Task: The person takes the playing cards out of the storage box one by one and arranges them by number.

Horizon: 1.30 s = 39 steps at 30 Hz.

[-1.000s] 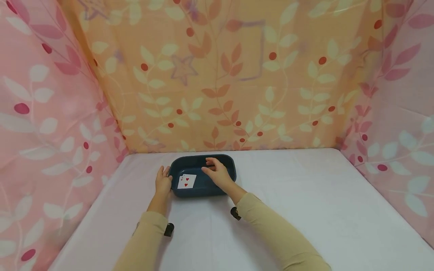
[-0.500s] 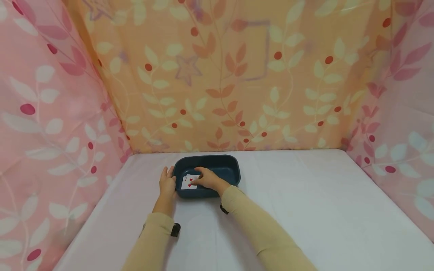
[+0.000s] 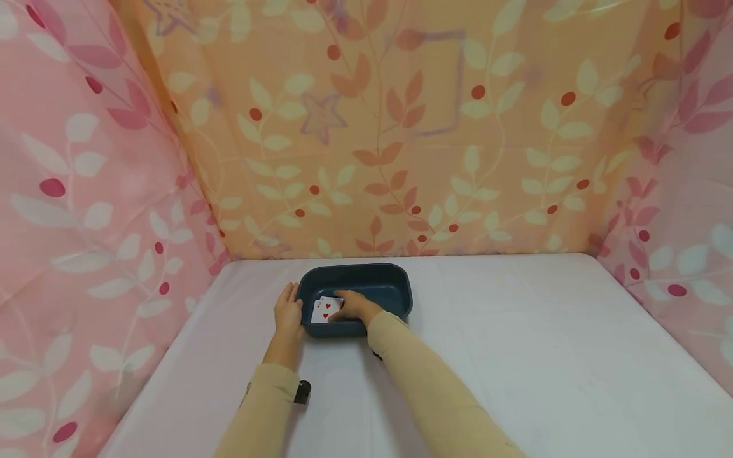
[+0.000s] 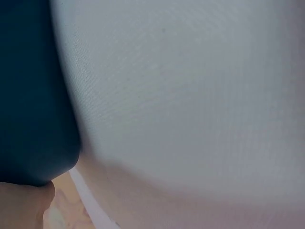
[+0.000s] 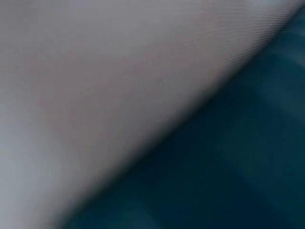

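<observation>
Inside a dark blue rectangular tray [image 3: 378,294] lie white playing cards [image 3: 321,310] with red hearts, overlapping near its left end. My left hand [image 3: 288,313] rests against the left outer wall, fingers straight and thumb at the rim. A digit [image 4: 21,205] touches the tray's corner in the left wrist view. Over the tray's near side, my right hand [image 3: 356,305] reaches in with thumb and fingers around the right edge of the cards. Whether it grips them cannot be seen. The blurred right wrist view shows the tray [image 5: 228,171] but no fingers.
The tray stands on a table covered with a white cloth [image 3: 504,343]. An orange leaf-patterned curtain [image 3: 401,159] hangs behind the table. Pink patterned curtains stand at the left [image 3: 114,254] and right.
My right hand has moved left and down from above the tray's right half to the cards. My left hand stays at the tray's left wall. The whole view has shifted slightly.
</observation>
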Each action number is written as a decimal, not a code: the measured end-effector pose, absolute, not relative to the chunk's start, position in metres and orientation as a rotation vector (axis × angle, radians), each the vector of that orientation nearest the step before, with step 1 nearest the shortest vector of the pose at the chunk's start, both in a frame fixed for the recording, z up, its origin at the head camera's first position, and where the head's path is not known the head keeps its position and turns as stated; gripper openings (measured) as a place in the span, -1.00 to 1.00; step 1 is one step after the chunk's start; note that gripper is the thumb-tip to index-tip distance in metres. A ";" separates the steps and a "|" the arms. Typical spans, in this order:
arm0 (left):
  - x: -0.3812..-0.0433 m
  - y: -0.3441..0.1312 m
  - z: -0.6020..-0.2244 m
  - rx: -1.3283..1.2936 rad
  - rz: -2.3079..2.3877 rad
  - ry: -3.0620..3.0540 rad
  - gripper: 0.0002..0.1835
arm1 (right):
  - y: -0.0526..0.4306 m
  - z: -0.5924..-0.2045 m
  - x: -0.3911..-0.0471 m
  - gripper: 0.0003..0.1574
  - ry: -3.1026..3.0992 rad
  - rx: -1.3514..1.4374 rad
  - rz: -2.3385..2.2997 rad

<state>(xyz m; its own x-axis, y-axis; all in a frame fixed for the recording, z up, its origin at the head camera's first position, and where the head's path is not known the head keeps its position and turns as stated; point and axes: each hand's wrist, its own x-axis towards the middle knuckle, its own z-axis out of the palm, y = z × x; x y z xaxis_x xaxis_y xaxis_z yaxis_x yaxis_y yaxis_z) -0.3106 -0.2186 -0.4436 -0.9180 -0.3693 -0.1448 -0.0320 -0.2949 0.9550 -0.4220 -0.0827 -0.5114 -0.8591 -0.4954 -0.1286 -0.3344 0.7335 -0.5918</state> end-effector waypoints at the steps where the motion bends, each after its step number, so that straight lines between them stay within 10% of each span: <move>1: -0.310 -0.218 -0.443 0.513 -2.310 -1.717 -0.41 | -0.085 -0.527 -0.433 0.07 2.686 -0.672 -0.783; 16: -0.310 -0.215 -0.443 0.525 -2.265 -1.723 -0.41 | -0.089 -0.521 -0.432 -0.06 2.708 -0.742 -0.629; 23: -0.311 -0.216 -0.444 0.511 -2.278 -1.681 -0.41 | -0.074 -0.450 -0.365 -0.27 2.728 -0.732 -0.696; 33: -0.311 -0.214 -0.441 0.535 -2.281 -1.658 -0.41 | -0.085 -0.496 -0.417 -0.15 2.699 -0.694 -0.703; 39: -0.310 -0.214 -0.442 0.535 -2.296 -1.647 -0.41 | -0.077 -0.459 -0.377 -0.26 2.654 -0.614 -0.820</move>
<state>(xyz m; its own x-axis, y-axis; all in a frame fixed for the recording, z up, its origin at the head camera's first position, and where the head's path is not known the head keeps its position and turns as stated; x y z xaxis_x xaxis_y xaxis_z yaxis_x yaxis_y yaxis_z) -0.3105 -0.2137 -0.4419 -0.8969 -0.4192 -0.1411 0.0008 -0.3204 0.9473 -0.3772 -0.0767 -0.4586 -0.8651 -0.4782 -0.1513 -0.3096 0.7465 -0.5890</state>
